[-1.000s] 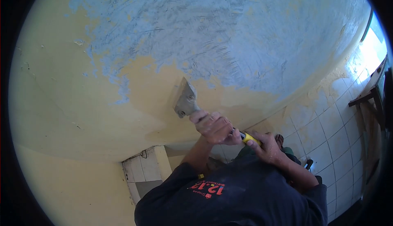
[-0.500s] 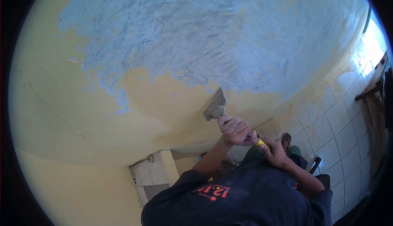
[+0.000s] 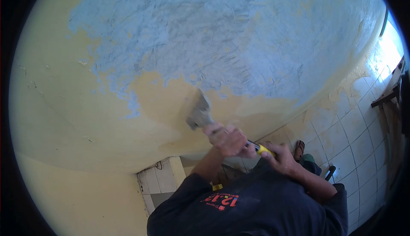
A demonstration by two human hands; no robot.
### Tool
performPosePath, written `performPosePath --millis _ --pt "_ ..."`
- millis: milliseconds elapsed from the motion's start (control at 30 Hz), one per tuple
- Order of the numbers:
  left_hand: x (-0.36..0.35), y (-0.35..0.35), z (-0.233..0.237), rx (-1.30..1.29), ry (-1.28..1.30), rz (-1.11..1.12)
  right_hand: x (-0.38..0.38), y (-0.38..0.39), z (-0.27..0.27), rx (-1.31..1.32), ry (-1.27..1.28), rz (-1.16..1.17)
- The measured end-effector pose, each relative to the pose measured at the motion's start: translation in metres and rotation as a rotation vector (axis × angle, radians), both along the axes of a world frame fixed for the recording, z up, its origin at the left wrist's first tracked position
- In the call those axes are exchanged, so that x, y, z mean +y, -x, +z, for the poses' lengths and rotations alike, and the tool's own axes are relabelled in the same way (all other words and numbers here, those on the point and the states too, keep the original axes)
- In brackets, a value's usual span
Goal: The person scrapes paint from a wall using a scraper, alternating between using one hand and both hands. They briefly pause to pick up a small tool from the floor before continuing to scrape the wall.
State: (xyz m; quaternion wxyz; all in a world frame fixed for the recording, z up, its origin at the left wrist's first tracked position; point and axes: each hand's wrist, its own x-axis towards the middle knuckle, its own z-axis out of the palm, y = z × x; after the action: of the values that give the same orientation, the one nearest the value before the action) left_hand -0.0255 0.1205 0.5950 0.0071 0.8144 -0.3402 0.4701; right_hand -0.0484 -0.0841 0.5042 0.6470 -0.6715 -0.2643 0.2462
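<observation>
A wide-bladed scraper (image 3: 199, 113) is held against or close over the yellow-painted wall (image 3: 164, 103), its blade blurred by motion just below the ragged edge of the bare blue patch (image 3: 192, 43). My left hand (image 3: 228, 140) wraps the shaft right behind the blade, with pale dust on its fingers. Further back, my right hand (image 3: 282, 158) grips the yellow and black handle near its end. Fine dark scratches cover the blue patch above the blade.
Below the wall to the right lies a white tiled floor (image 3: 354, 146) with dusty debris along the wall's foot. A tiled ledge (image 3: 158, 178) juts out at lower left. Dark wooden furniture (image 3: 386, 97) stands at the far right. A sandalled foot (image 3: 299, 148) shows beside the right arm.
The scraper and my left hand have moved left along the wall. My right hand has shifted slightly left with the handle, and both hands keep their grip.
</observation>
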Motion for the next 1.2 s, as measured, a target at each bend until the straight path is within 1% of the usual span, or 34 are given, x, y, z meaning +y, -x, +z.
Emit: performPosePath --millis 33,67,100,133,200,267,333,400,467,533,667,700,767,833,867,900,967,1067,1200 --pt "-0.008 0.006 -0.008 0.057 0.011 0.008 -0.004 0.008 -0.015 -0.003 -0.003 -0.003" --pt "-0.019 0.008 -0.017 0.117 0.024 0.022 -0.010 0.016 -0.032 -0.027 -0.038 -0.066" --pt "-0.027 0.005 -0.029 0.120 0.021 0.027 -0.015 0.019 -0.043 -0.048 -0.075 -0.129" --pt "-0.032 0.002 -0.043 0.160 0.064 0.035 -0.020 0.019 -0.046 -0.040 -0.079 -0.126" --pt "-0.033 0.003 -0.057 0.215 0.104 0.041 -0.027 0.019 -0.044 0.110 0.034 -0.101" --pt "-0.033 0.000 -0.062 0.213 0.138 0.023 -0.027 0.019 -0.047 0.111 0.042 -0.103" --pt "-0.030 -0.001 -0.064 0.214 0.130 0.017 -0.024 0.022 -0.053 0.048 0.019 -0.121" --pt "-0.029 -0.003 -0.060 0.214 0.125 0.014 -0.019 0.021 -0.052 0.053 0.010 -0.132" --pt "-0.029 -0.007 -0.049 0.161 0.138 0.017 -0.016 0.018 -0.047 0.053 0.003 -0.137" --pt "-0.026 -0.008 -0.041 0.170 0.112 0.015 -0.012 0.013 -0.038 0.113 -0.009 -0.089" --pt "-0.025 -0.007 -0.026 0.193 0.057 0.021 -0.011 0.014 -0.028 0.082 -0.044 -0.127" --pt "-0.024 -0.009 -0.019 0.195 0.060 0.015 -0.011 0.008 -0.020 0.066 -0.026 -0.101" --pt "-0.014 -0.013 -0.002 0.074 0.103 0.011 -0.004 0.005 -0.003 0.055 0.005 -0.067" --pt "-0.013 -0.007 0.005 0.056 0.078 -0.003 0.000 0.002 0.009 0.013 -0.095 -0.107" --pt "-0.013 -0.007 0.007 0.039 0.046 -0.024 -0.002 0.004 0.002 0.007 -0.098 -0.112" --pt "-0.015 -0.004 0.001 0.034 0.044 -0.031 -0.005 0.011 -0.013 -0.009 -0.066 -0.102" --pt "-0.029 0.005 -0.029 0.105 0.069 -0.002 -0.018 0.018 -0.032 -0.026 -0.037 -0.095" --pt "-0.033 0.003 -0.063 0.171 0.128 0.019 -0.027 0.026 -0.049 0.044 -0.013 -0.136" --pt "-0.025 0.001 -0.069 0.236 0.118 0.035 -0.016 0.026 -0.067 0.063 0.018 -0.151"
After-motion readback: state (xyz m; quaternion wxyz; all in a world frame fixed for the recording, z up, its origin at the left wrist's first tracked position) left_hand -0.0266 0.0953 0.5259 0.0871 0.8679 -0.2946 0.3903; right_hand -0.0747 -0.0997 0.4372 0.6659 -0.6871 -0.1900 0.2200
